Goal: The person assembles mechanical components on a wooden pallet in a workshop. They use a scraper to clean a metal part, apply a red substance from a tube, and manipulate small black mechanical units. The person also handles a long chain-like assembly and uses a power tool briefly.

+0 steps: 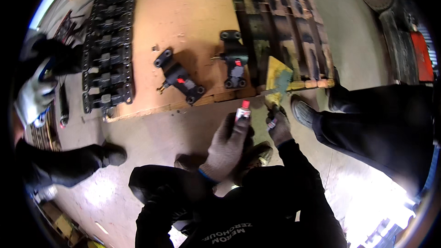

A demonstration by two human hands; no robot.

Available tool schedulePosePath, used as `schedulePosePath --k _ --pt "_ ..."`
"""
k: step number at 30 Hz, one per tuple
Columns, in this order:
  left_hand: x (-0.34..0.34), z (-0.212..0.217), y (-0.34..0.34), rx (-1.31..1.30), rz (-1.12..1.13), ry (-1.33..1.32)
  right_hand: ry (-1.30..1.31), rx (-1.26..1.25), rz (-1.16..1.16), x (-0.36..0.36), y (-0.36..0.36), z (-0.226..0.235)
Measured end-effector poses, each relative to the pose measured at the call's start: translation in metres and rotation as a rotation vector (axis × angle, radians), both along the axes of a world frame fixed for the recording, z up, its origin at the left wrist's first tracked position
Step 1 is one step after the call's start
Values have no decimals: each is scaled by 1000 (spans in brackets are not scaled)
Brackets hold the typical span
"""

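Observation:
My left hand point(224, 149), in a grey knit glove, is closed around a small pale tube point(241, 113) whose red cap points up and away from me. Gloved as well, my right hand point(280, 131) grips the narrow near end of a flat yellow spreader point(274, 74) with a grey-green smear on it. A small labelled item point(272, 124) also shows at the right fingers; its kind is unclear. Beyond my hands, two black metal brackets lie on a wooden board point(183, 14): a tilted left bracket point(177, 77) and a straighter right bracket point(233, 62). Both bear red marks; the right one also has a grey patch.
A black track chain point(110, 41) runs along the board's left side. Dark wooden slats point(275, 14) extend to its right. One person's gloved hand point(34, 94) is at far left; another person's dark-trousered leg point(367, 115) stands close on my right.

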State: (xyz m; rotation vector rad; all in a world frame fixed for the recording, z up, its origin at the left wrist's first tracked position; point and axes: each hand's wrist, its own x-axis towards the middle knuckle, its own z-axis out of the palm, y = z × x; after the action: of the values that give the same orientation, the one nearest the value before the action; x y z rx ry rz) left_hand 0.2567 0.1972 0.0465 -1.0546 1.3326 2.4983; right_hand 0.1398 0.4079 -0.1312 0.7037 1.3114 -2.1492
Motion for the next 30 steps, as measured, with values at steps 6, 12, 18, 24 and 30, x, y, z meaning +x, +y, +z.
schedulePosePath --k 6,12,18,24,30 --pt "0 14 4 -40 -55 41 46 3 36 -2 -10 16" --pt "8 32 -2 86 -12 24 -36 13 50 -17 -12 -47" --pt "19 36 -1 92 -29 111 91 110 295 -14 -1 -71" --pt "24 52 -3 132 27 211 29 307 464 14 -12 -15" --pt "27 73 -11 -175 159 517 727 749 907 -24 -108 103"
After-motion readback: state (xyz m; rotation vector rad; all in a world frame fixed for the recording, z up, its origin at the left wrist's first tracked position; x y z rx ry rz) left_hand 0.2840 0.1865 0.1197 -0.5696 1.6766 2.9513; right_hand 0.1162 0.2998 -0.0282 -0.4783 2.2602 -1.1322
